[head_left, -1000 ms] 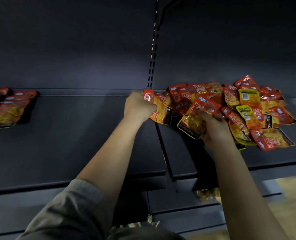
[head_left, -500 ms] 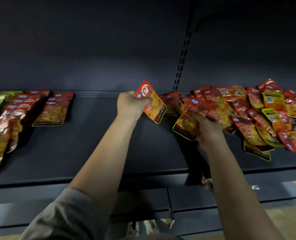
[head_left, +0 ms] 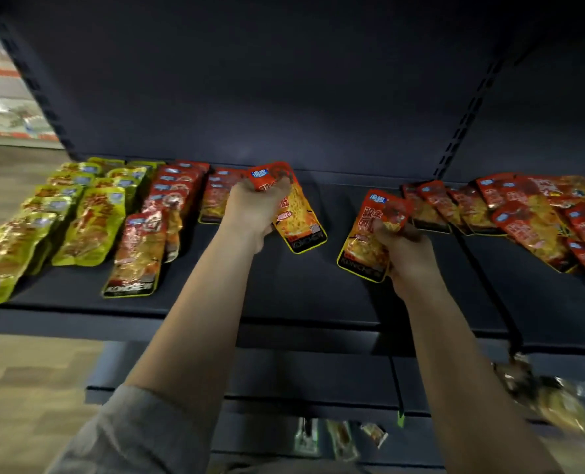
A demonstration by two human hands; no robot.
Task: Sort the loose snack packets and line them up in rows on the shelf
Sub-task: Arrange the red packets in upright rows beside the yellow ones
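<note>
On the dark shelf [head_left: 284, 295], yellow packets [head_left: 79, 213] fill rows at the left with red packets [head_left: 168, 206] lined beside them, and a loose red pile [head_left: 524, 213] lies at the right. The left hand [head_left: 253, 210] grips one red packet [head_left: 294, 210] above the shelf's middle; the right hand [head_left: 407, 251] grips another packet [head_left: 373, 234] near the pile. Pale wooden floor [head_left: 27, 388] shows at the near left.

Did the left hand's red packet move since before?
Yes. The left hand carried its red packet leftward, away from the slotted shelf upright, toward the red rows.
</note>
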